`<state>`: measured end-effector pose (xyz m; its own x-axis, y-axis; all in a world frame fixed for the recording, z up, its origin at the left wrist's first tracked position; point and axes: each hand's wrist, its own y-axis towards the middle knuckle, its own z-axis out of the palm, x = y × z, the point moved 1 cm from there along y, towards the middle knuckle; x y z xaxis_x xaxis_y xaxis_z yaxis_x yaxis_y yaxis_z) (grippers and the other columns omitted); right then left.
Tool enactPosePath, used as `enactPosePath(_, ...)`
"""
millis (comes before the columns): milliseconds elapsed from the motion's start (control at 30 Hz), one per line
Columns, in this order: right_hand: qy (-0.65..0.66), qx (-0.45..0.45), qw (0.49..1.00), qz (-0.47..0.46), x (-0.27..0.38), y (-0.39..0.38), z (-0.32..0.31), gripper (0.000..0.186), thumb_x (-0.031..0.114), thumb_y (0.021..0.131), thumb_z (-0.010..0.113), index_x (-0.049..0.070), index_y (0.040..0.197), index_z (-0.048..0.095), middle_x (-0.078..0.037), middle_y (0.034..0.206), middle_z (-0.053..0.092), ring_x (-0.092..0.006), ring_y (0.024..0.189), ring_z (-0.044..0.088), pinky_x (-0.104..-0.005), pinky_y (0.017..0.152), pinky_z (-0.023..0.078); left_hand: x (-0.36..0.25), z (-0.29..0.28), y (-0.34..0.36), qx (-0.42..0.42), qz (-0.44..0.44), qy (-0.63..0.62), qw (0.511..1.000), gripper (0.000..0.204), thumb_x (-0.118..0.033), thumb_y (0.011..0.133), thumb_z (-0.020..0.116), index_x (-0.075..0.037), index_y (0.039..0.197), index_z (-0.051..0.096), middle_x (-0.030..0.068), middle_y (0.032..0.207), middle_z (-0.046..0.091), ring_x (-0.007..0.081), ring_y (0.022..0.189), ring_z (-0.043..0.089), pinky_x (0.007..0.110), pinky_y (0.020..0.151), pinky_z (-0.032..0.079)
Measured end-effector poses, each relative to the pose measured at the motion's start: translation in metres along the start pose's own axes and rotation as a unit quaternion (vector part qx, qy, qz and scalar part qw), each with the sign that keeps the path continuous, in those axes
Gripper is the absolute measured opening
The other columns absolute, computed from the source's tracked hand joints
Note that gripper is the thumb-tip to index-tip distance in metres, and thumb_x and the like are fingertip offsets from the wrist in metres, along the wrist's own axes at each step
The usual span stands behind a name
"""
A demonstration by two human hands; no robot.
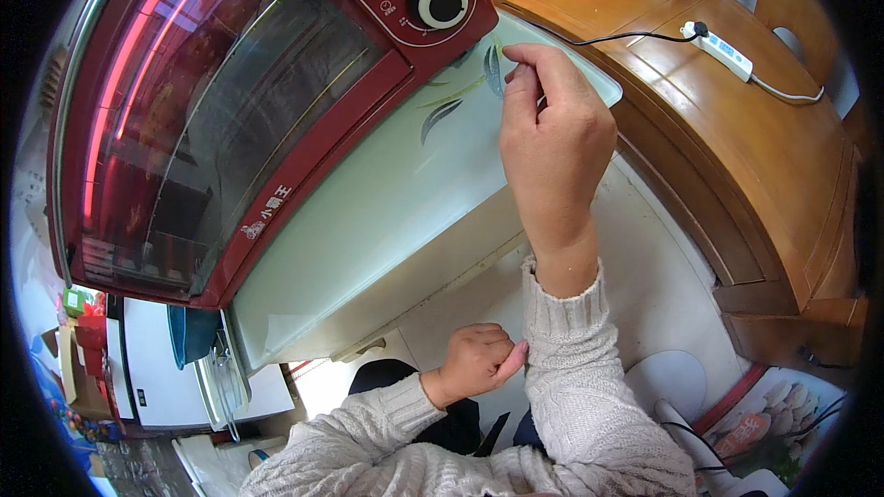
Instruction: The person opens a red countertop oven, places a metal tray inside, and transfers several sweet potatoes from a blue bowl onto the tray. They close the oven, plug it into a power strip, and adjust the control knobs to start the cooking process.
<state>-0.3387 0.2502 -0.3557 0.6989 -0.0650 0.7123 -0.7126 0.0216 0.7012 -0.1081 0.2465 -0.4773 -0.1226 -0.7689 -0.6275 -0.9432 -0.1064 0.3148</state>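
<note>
Pinched shut is how the left hand (477, 361) is seen, low in the frame, its thumb and fingers gathered on the cuff of the right arm's cream knit sleeve (562, 313), so the cuff looks to be getting tugged back. Further up, the right hand (552, 133) is stretched out over the pale glass top (387, 212) with its fingertips (523, 64) drawn together; whether something tiny is nipped there or the glass is just being touched can't be told. That spot sits right by the dark leaf pattern (494, 69) printed on the glass, just beside the front corner of the red countertop oven (249, 101), below its round dial (442, 3). Nothing seems finished yet, honestly: the oven door is shut, the dial untouched. Beyond, a white inline switch (723, 48) lies on the wooden table (737, 129), well apart from both hands.
</note>
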Motion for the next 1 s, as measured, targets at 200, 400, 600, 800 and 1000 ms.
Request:
enactPosePath(200, 0.030, -0.016, 0.999, 0.011, 0.001, -0.003, 0.000, 0.009, 0.002, 0.088, 0.063, 0.004, 0.093, 0.069, -0.013, 0.080, 0.071, -0.0311, 0.074, 0.069, -0.0411, 0.066, 0.054, -0.004, -0.003, -0.006, -0.007, 0.002, 0.005, 1.000, 0.033, -0.002, 0.083, 0.072, -0.006, 0.057, 0.052, 0.0092, 0.057, 0.053, 0.0280, 0.049, 0.052, 0.039, 0.046, 0.040)
enactPosePath(400, 0.056, -0.027, 0.996, 0.069, 0.006, -0.004, -0.001, 0.009, 0.003, 0.089, 0.062, 0.004, 0.091, 0.070, -0.014, 0.077, 0.070, -0.0312, 0.068, 0.069, -0.0402, 0.063, 0.054, -0.008, -0.013, -0.014, -0.001, 0.000, 0.055, 0.998, 0.036, -0.010, 0.086, 0.073, -0.007, 0.055, 0.053, 0.0081, 0.055, 0.053, 0.0268, 0.049, 0.053, 0.039, 0.046, 0.041)
enactPosePath(600, 0.040, -0.035, 0.997, 0.055, 0.010, -0.005, 0.003, 0.008, 0.003, 0.089, 0.062, 0.004, 0.091, 0.070, -0.014, 0.077, 0.071, -0.0313, 0.069, 0.069, -0.0407, 0.062, 0.054, -0.014, -0.020, -0.022, -0.008, 0.004, 0.063, 0.998, 0.036, -0.010, 0.085, 0.074, -0.007, 0.055, 0.054, 0.0082, 0.055, 0.052, 0.0264, 0.048, 0.053, 0.039, 0.045, 0.040)
enactPosePath(800, 0.019, -0.035, 0.998, 0.044, 0.009, -0.005, 0.002, 0.009, 0.004, 0.090, 0.062, 0.003, 0.093, 0.071, -0.014, 0.077, 0.071, -0.0282, 0.068, 0.069, -0.0385, 0.062, 0.054, -0.018, -0.019, -0.020, -0.017, 0.011, 0.040, 0.999, 0.037, -0.008, 0.085, 0.074, -0.007, 0.055, 0.052, 0.0077, 0.054, 0.051, 0.0259, 0.048, 0.052, 0.038, 0.045, 0.039)
enactPosePath(1000, 0.020, -0.028, 0.998, 0.044, 0.009, -0.004, 0.000, 0.008, 0.002, 0.088, 0.062, 0.003, 0.092, 0.070, -0.015, 0.078, 0.071, -0.0318, 0.072, 0.069, -0.0423, 0.065, 0.054, -0.013, -0.015, -0.020, -0.008, 0.011, 0.033, 0.999, 0.035, -0.007, 0.085, 0.073, -0.007, 0.056, 0.053, 0.0079, 0.055, 0.052, 0.0256, 0.048, 0.053, 0.037, 0.045, 0.040)
